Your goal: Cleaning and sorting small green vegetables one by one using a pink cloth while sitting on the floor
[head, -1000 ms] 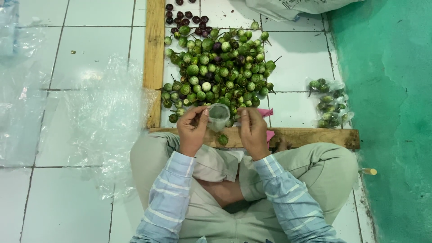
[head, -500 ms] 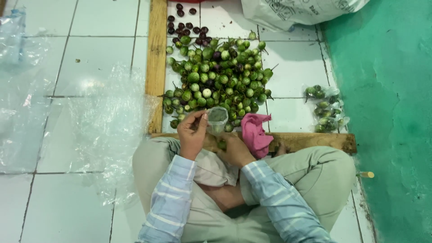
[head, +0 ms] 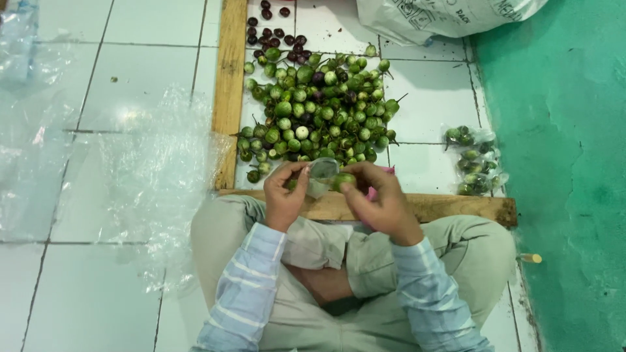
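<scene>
Person sits cross-legged on white tiled floor [head: 130, 65], both hands raised over a wooden plank [head: 450, 207] in front of the knees. Left hand [head: 284, 195] pinches the rim of a small clear plastic bag [head: 322, 175], holding its mouth open. Right hand [head: 381, 199] pinches a small round green eggplant [head: 343, 180] at the bag's mouth, touching it. Just beyond the hands lies a heap of small round green eggplants [head: 319, 111], with a few dark purple ones [head: 270, 26] at the far end, bordered on the left by an upright wooden board [head: 229, 85]. A filled clear bag of green eggplants [head: 473, 160] lies to the right near the green floor [head: 561, 163]. Loose crumpled clear plastic sheets [head: 143, 176] lie left. White sack [head: 443, 16] at top.
</scene>
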